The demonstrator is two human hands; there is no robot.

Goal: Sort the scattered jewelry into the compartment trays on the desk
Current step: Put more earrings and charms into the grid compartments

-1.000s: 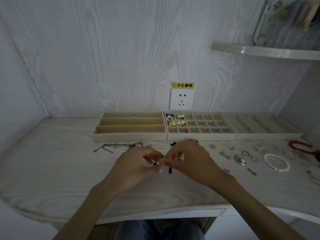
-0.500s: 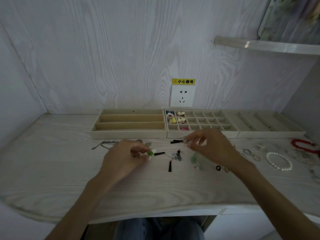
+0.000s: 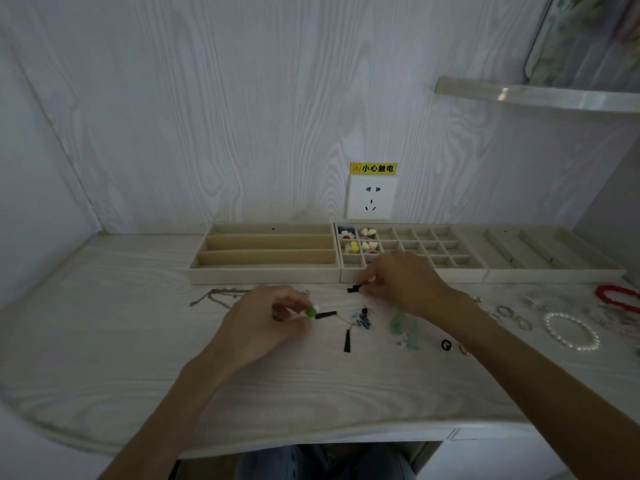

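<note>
My left hand (image 3: 266, 323) pinches a small green-and-white earring (image 3: 310, 311) with a black bar hanging from it (image 3: 325, 314), just above the desk. In front of the grid tray (image 3: 408, 277), my right hand (image 3: 401, 282) pinches a matching black-bar piece (image 3: 353, 289). Between the hands lie a black tapered drop (image 3: 347, 340) and a small dark blue cluster (image 3: 363, 318). The grid tray holds heart, flower and yellow pieces in its left cells. A long-slot tray (image 3: 263, 273) stands to its left, a third tray (image 3: 554, 271) to its right.
A silver chain (image 3: 216, 296) lies left of my left hand. To the right lie pale green pieces (image 3: 403, 329), a black round stud (image 3: 446, 344), several rings (image 3: 504, 310), a pearl bracelet (image 3: 571, 331) and a red bracelet (image 3: 618, 297). A wall socket (image 3: 371, 197) sits behind the trays.
My hands were together at desk centre; they have pulled apart. The right hand moved up toward the grid tray with a black piece, and the left stays low with the green earring.
</note>
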